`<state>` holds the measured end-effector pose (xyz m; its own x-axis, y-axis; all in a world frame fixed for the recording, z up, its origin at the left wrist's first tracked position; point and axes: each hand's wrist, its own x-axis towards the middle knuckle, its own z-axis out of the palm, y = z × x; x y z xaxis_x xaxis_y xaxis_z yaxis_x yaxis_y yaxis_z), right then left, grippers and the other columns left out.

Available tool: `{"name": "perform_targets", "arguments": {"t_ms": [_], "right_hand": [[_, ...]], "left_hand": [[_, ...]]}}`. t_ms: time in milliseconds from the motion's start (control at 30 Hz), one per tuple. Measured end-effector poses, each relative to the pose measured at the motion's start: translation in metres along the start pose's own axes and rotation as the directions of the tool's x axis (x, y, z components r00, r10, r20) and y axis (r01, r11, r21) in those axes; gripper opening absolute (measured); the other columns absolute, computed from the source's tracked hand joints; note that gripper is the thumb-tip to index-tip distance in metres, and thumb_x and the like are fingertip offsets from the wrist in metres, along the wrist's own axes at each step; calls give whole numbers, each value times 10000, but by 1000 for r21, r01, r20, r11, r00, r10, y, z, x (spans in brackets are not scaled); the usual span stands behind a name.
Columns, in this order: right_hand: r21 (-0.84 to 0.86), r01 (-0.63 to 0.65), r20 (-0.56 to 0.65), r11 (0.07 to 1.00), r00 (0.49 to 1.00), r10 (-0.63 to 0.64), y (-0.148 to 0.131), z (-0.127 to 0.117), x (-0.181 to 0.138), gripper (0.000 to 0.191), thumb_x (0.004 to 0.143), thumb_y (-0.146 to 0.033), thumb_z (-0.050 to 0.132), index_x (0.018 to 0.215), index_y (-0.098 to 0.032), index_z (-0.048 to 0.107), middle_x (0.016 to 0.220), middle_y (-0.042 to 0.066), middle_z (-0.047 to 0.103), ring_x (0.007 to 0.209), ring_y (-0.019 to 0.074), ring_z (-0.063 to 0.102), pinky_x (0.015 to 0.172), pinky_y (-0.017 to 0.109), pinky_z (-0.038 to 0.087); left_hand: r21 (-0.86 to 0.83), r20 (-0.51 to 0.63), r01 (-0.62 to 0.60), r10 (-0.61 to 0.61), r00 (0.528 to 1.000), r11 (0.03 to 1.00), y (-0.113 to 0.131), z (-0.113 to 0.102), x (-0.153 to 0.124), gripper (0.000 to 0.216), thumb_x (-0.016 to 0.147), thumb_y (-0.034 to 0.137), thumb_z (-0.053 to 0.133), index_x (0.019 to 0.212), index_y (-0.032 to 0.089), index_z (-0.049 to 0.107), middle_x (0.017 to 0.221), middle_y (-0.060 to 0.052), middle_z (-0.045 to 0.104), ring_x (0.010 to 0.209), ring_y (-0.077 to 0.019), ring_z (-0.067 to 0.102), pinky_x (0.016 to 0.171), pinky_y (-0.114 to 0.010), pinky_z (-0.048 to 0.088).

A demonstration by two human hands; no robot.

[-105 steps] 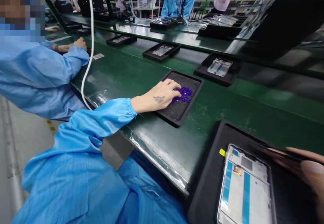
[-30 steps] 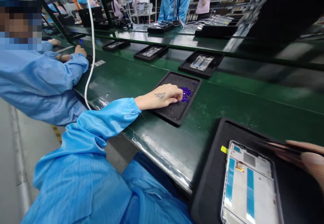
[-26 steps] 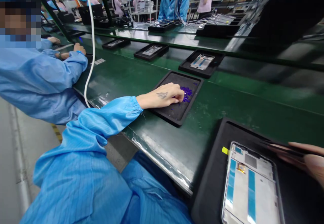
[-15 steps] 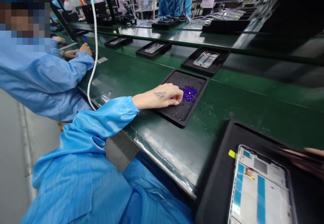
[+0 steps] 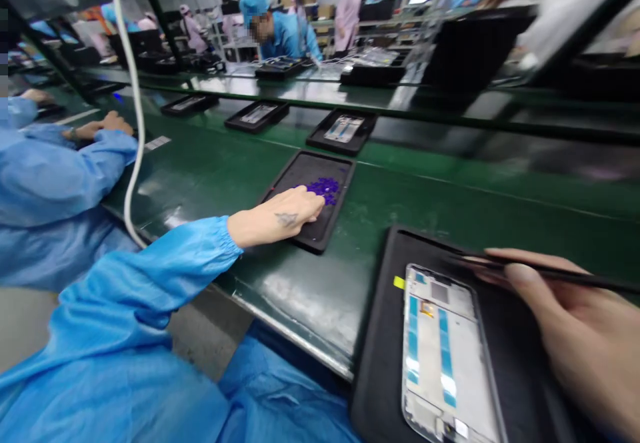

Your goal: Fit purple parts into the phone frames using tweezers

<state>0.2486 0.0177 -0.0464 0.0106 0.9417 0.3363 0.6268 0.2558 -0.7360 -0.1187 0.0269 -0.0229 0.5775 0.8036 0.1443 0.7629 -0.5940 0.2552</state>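
My left hand [image 5: 283, 216] reaches over a shallow black tray [image 5: 307, 159] with its fingers curled and closed at the near side of a pile of small purple pieces [image 5: 325, 188]. Its fingertips are hidden, so whatever they may pinch does not show. Black tweezers [image 5: 560, 273] lie in my right hand [image 5: 580, 323], between thumb and fingers, slightly blurred. Their tips point left, above the upper edge of a silver phone frame [image 5: 475, 356]. That frame, with blue strips and a small gold flex part, rests in a larger black tray [image 5: 377, 336] bearing a yellow tab [image 5: 399, 283].
Along the far side of the green bench [image 5: 250, 256] stand several black trays with phone frames, such as the nearest tray [image 5: 345, 144]. A white cable [image 5: 133, 96] hangs at left. A co-worker's blue sleeve [image 5: 60, 176] is beside me; others work beyond.
The view has swung right, so everything sits further left. My right hand with the tweezers has come into fuller view. My left hand stays at the purple pieces, its fingers now pointing lower.
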Motion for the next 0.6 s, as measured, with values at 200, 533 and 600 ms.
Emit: {"name": "perform_targets", "arguments": {"t_ms": [200, 533, 600], "right_hand": [[410, -66, -71, 909, 992, 104, -15, -6, -8, 356, 857, -545, 700, 1019, -231, 738, 858, 33, 732, 793, 180, 698, 795, 321, 544], [436, -41, -26, 899, 998, 59, -26, -11, -31, 288, 876, -522, 702, 1000, -268, 760, 887, 5, 736, 774, 151, 704, 768, 273, 562], [346, -10, -5, 938, 1000, 12, -29, -11, -35, 258, 891, -506, 685, 981, -278, 765, 929, -2, 739, 754, 136, 703, 743, 251, 567]], "left_hand": [[-349, -219, -156, 82, 972, 924, 51, 12, 37, 138, 974, 172, 489, 965, 162, 626, 968, -39, 662, 895, -146, 595, 814, -268, 434], [-985, 85, 112, -196, 977, 129, 115, 62, 65, 215, 792, 270, 760, 921, 110, 697, 843, -54, 721, 725, -106, 651, 718, -225, 509], [-986, 90, 115, -194, 977, 121, 117, 67, 61, 197, 802, 255, 753, 935, 118, 706, 860, -51, 726, 752, -102, 663, 747, -220, 522]]}}
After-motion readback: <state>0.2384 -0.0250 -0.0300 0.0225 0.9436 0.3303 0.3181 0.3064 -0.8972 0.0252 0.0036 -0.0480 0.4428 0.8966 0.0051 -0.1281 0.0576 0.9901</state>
